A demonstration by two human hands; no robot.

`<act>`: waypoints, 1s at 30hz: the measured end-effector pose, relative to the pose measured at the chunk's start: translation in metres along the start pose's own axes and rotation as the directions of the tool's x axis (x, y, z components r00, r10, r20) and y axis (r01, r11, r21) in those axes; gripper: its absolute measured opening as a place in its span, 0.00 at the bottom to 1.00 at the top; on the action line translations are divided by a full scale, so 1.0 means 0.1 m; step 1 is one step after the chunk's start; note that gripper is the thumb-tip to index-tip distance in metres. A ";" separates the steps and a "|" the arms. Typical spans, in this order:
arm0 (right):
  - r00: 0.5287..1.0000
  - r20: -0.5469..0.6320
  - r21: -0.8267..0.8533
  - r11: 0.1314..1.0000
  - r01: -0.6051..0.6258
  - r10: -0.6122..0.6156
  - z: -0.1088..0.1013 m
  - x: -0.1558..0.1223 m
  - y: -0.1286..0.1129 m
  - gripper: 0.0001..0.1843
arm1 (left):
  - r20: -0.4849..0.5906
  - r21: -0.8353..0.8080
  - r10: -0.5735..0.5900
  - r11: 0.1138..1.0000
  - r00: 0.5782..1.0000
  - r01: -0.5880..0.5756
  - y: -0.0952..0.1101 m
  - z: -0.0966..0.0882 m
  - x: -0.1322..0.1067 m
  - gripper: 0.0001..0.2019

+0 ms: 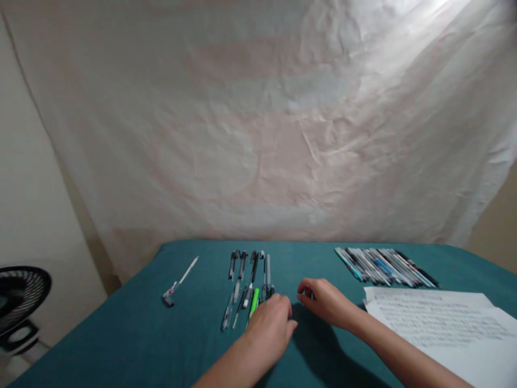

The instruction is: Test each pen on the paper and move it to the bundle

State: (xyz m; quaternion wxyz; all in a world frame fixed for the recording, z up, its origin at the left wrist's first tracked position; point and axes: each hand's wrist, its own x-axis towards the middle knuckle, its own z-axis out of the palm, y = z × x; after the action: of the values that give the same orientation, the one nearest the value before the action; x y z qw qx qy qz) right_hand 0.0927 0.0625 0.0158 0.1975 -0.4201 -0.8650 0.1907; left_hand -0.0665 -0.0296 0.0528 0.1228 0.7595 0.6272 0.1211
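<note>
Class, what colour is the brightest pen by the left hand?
Bright green pen, seen best in the head view.

A plain indoor room, possibly in a home, though that cannot be told for sure: a creased sheet hangs behind a teal worktop bearing pens and paper, with a fan near a pale wall.

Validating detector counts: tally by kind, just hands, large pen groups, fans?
Hands: 2 (left hand, right hand)
Large pen groups: 2 (middle pen group, right-side pen group)
Fans: 1 (black fan, partly cut off at the left edge)
Total: 5
Single pens overlap and blur too much to count.
</note>
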 end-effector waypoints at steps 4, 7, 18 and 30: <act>0.999 -0.033 0.084 0.996 0.029 -0.026 0.22 -0.05 -0.12 0.09 | -0.038 0.118 -0.162 0.979 0.986 0.166 -0.12 -0.07 0.05 0.09; 0.995 -0.098 0.133 0.991 0.028 -0.015 0.35 -0.08 -0.11 0.09 | -0.046 0.182 -0.228 0.955 0.973 0.232 -0.11 0.05 0.10 0.12; 0.971 -0.237 0.403 0.913 0.058 0.043 0.38 -0.11 0.02 0.10 | -0.108 0.335 -0.207 0.913 0.972 0.231 -0.05 0.27 0.14 0.17; 0.929 -0.264 0.670 0.742 -0.017 0.260 0.43 -0.07 0.10 0.09 | -0.157 -0.198 -0.145 0.974 0.977 0.113 -0.24 0.24 0.21 0.09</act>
State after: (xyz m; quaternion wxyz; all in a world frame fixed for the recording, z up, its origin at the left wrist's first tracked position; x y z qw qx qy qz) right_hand 0.0819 0.0559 -0.0268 0.4637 -0.4141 -0.6606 0.4208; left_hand -0.0768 -0.0054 0.0224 0.1475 0.6889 0.6693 0.2361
